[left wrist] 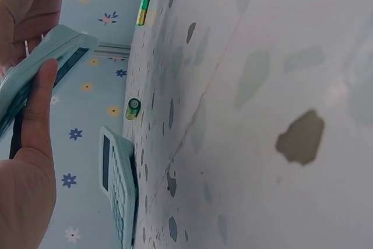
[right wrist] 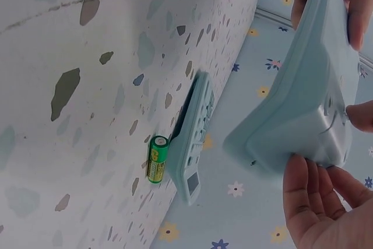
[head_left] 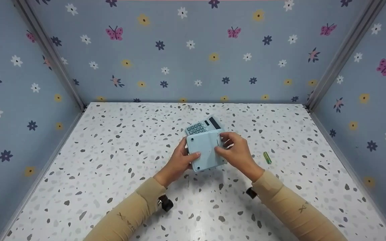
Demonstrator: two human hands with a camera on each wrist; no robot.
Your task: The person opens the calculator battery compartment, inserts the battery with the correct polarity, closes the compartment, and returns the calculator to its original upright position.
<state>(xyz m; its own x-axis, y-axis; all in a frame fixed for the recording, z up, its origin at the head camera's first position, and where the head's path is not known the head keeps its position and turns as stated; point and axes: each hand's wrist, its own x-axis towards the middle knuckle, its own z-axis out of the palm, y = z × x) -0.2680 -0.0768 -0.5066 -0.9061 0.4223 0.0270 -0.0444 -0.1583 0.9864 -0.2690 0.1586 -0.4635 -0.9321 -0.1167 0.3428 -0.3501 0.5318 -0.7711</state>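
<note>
1. Nearest the camera, two tan sleeves [head_left: 122, 214] reach in from the near left and near right over the speckled bench [head_left: 112, 160]; steady forearms would help fine work like this.
2. The right grip [head_left: 238, 150] pinches the right end of the held calculator [head_left: 207, 149], thumb on its back by a short slot [head_left: 217, 143], other fingers at the end edge. I would push with the pad of the thumb along the back rather than dig in a nail.
3. The left grip [head_left: 179, 160] clasps the left side, thumb flat across the back and fingers underneath. It should brace firmly against the other's push, without squeezing the display.
4. The held calculator is raised above the bench in the middle, back up and slightly tilted. The step in hand seems to be working at the panel around that slot; whether the panel is loose or seated, I can't fairly tell with the thumb so close.
5. Just beyond, on the far side, the second calculator [head_left: 198, 128] lies keys up, partly hidden; best not to knock it.
6. Farther right on the bench lies a green battery [head_left: 267, 158]; another battery [left wrist: 133, 108] lies near the second calculator, hidden from the head view. Keep the right elbow and sleeve from rolling either away.
</note>
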